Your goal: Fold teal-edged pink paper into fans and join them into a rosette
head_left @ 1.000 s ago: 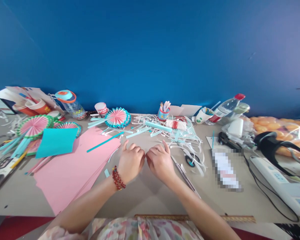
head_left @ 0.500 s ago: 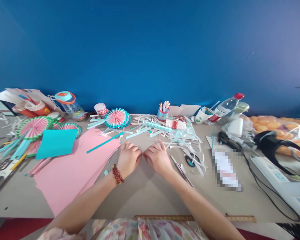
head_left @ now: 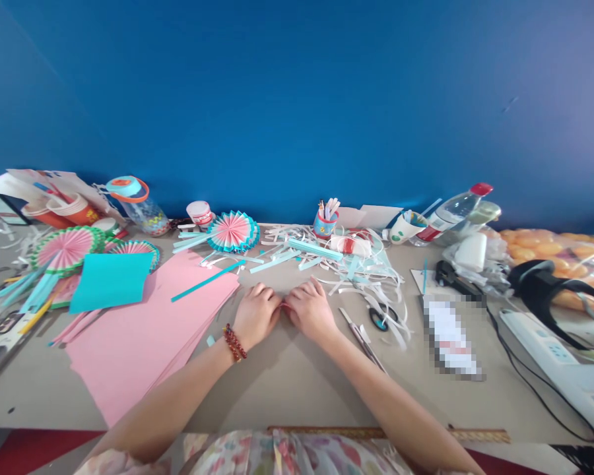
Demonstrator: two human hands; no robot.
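Note:
My left hand (head_left: 256,313), with a red bead bracelet at the wrist, and my right hand (head_left: 309,310) rest knuckles-up on the beige table (head_left: 287,389), fingertips meeting. Both are curled closed around a small piece; a sliver of pink shows between them, too hidden to name. A stack of pink paper sheets (head_left: 143,336) lies just left of my left hand. Scissors (head_left: 376,318) and a metal ruler (head_left: 363,343) lie to the right of my right hand.
Pink-and-teal paper fans (head_left: 233,232), a teal sheet (head_left: 109,281), paper strips (head_left: 346,264), a pen cup (head_left: 325,224), a water bottle (head_left: 450,212), a power strip (head_left: 557,359), a bag of oranges (head_left: 554,254) and cups at far left crowd the table before a blue wall.
Both hands slid a little farther from me and drew together; the thumbs that stuck up are now tucked in, fingers closed tighter.

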